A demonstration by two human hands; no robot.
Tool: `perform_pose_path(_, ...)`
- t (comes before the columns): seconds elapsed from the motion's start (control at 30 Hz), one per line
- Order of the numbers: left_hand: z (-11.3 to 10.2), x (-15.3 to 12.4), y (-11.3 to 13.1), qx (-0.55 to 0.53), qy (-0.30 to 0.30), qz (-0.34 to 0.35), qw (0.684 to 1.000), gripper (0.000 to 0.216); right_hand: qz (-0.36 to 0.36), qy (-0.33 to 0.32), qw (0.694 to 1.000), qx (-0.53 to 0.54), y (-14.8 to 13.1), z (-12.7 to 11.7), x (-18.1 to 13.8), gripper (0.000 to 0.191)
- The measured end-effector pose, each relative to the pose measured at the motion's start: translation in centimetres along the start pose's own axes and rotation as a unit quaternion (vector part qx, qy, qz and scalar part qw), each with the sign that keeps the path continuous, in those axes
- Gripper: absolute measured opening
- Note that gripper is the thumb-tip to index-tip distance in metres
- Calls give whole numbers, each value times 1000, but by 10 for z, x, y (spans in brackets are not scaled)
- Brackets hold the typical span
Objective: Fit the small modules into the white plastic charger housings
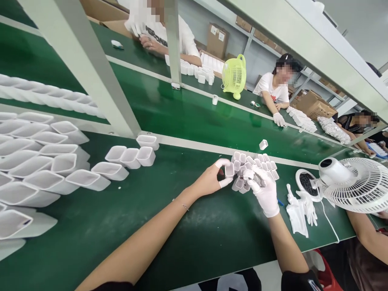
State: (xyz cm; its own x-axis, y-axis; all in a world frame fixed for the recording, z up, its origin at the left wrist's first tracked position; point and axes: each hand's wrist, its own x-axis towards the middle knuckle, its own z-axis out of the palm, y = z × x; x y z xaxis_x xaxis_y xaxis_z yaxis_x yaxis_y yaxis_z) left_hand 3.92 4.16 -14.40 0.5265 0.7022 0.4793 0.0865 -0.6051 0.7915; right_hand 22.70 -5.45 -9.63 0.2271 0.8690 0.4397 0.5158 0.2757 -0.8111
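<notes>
My left hand, with white covers on its fingertips, is closed round a white plastic case whose open end faces me. In a white glove, my right hand pinches a small white piece just right of that case. What this piece is exactly, I cannot make out. Behind and beneath both hands stands a cluster of white open-ended cases, packed close together on the green table. My right fingers hide part of the cluster.
Many white cases stand in rows at left. White gloves and a white fan are at right. A single case lies on the green belt. Metal posts rise at left. Co-workers sit across, near a green fan.
</notes>
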Motion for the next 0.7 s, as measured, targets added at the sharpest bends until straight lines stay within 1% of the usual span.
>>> perform_pose_path(0.07, -3, -1, 0, 17, -4, -28, 999, 47, -32, 8, 999, -36, 7, 0, -1, 38)
perform_pose_path(0.1, -4, -1, 0, 29, -15, -36, 999, 52, -47, 10, 997, -52, 10, 0, -2, 38)
perform_pose_path(0.17, -7, -1, -1, 53, -45, -27, 997, 53, -76, 5, 994, -78, 16, 0, -6, 36)
perform_pose_path(0.23, -8, -1, -3, 68, -73, 9, 995, 50, -97, -8, 991, -92, 19, -1, -9, 35)
perform_pose_path(0.3, -7, -2, -4, 79, -91, 40, 992, 49, -110, -27, 988, -108, 21, -2, -10, 35)
perform_pose_path(0.37, -5, -2, -2, 87, -101, 52, 990, 49, -116, -53, 984, -123, 21, -3, -10, 34)
perform_pose_path(0.47, -2, -3, 1, 93, -95, 64, 989, 48, -142, -90, 973, -155, 18, -5, -9, 32)
perform_pose_path(0.53, -1, -3, 3, 93, -85, 86, 988, 46, -172, -103, 964, -174, 16, -6, -8, 34)
perform_pose_path(0.63, 0, -3, 5, 88, -74, 123, 986, 45, -236, -99, 946, -198, 12, -6, -8, 45)
perform_pose_path(0.7, 0, -3, 5, 89, -69, 138, 984, 46, -286, -85, 927, -226, 10, -5, -7, 53)
